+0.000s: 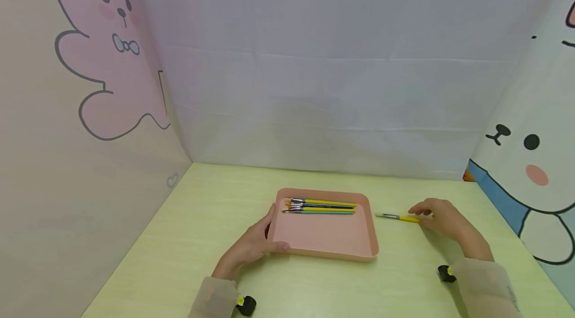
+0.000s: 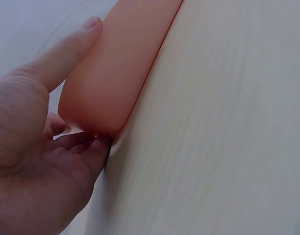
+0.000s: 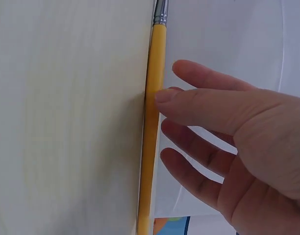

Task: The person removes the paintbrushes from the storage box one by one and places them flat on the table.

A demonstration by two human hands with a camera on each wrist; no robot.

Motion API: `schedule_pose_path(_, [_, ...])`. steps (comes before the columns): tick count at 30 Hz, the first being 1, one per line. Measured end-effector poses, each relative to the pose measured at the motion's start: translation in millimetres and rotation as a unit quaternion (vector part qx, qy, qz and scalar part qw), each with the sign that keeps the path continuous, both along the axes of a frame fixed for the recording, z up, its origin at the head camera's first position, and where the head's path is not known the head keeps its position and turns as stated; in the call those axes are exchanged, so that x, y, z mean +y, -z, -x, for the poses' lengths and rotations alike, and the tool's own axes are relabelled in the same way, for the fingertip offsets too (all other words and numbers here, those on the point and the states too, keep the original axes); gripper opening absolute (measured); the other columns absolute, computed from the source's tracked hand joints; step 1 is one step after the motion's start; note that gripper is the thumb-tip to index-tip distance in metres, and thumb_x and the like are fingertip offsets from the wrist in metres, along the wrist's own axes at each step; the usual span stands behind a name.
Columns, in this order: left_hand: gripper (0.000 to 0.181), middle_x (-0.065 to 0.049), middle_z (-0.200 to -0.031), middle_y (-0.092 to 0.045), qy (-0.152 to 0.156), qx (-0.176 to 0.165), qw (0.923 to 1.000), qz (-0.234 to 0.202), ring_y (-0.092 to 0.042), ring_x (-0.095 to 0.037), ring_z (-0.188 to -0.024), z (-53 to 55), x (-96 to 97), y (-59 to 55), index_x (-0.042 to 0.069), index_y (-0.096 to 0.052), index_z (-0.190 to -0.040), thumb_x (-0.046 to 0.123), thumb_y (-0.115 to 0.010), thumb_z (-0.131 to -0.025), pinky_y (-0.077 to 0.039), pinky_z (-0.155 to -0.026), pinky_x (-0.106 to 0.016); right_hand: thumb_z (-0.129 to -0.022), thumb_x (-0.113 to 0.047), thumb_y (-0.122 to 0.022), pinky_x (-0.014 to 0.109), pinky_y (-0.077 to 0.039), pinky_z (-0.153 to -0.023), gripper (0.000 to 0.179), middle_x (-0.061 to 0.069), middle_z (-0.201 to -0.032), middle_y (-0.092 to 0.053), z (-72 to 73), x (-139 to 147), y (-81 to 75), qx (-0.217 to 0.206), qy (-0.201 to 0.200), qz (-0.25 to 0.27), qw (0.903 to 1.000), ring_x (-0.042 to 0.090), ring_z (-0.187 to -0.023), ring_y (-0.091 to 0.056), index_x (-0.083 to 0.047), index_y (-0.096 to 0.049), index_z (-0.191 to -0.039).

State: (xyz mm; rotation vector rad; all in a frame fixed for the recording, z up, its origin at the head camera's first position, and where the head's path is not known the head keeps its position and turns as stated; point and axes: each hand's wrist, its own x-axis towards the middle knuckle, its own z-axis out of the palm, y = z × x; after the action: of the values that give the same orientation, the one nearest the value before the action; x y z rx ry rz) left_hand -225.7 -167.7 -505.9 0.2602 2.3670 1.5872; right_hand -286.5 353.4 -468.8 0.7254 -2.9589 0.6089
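On grained tabletop [image 1: 197, 218], left hand [image 1: 254, 243] grips rounded tray [image 1: 323, 236] — right hand [image 1: 443, 219], fingers parted, at slim yellow paintbrush [image 1: 399, 217].

You face a creased, pale back wall [image 1: 323, 68] behind a light yellow table [image 1: 179, 248]. Your left wall [image 1: 58, 183] shows a pink cartoon animal [image 1: 121, 66] with a bow tie [image 1: 126, 46]; at your right, a white animal [image 1: 507, 173] has a rosy cheek [image 1: 536, 174].

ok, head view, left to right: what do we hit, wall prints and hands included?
Pink bear print → left hand → pink tray → loose yellow-handled brush → right hand → white animal print
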Motion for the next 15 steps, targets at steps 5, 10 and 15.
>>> schedule_pose_path(5, [0.129,-0.007,-0.178,-0.014,-0.003,0.0,1.0,0.001,-0.026,-0.031,-0.158,-0.1,0.4,-0.3,0.021,-0.003,-0.173,0.037,-0.094,-0.082,-0.021,-0.127,-0.061,-0.086,0.006,-0.081,0.052,-0.058,-0.083,0.03,0.008,-0.108,-0.076,-0.4,-3,-6.8,0.012,0.002,0.003,0.9999,0.032,-0.096,-0.068,-0.004,-0.08,-0.115])
schedule_pose_path(10, [0.13,-0.006,-0.178,-0.015,-0.002,-0.001,1.0,-0.001,-0.03,-0.031,-0.156,0.0,0.5,-0.3,0.021,-0.003,-0.173,0.038,-0.094,-0.082,-0.022,-0.126,-0.06,-0.085,0.006,-0.083,0.057,-0.058,-0.085,0.032,0.012,-0.11,-0.076,-3.7,-10,-15.4,0.017,0.003,0.011,0.9998,0.038,-0.099,-0.068,-0.002,-0.078,-0.116])
schedule_pose_path(15, [0.13,-0.006,-0.178,-0.013,0.0,-0.003,1.0,-0.006,-0.026,-0.031,-0.158,-0.2,0.6,-1.2,0.021,-0.003,-0.173,0.038,-0.094,-0.082,-0.021,-0.127,-0.061,-0.087,0.004,-0.082,0.058,-0.058,-0.087,0.034,0.013,-0.113,-0.076,-6.0,-16,-23.3,0.029,-0.005,0.015,0.9995,0.039,-0.103,-0.069,-0.002,-0.077,-0.12])
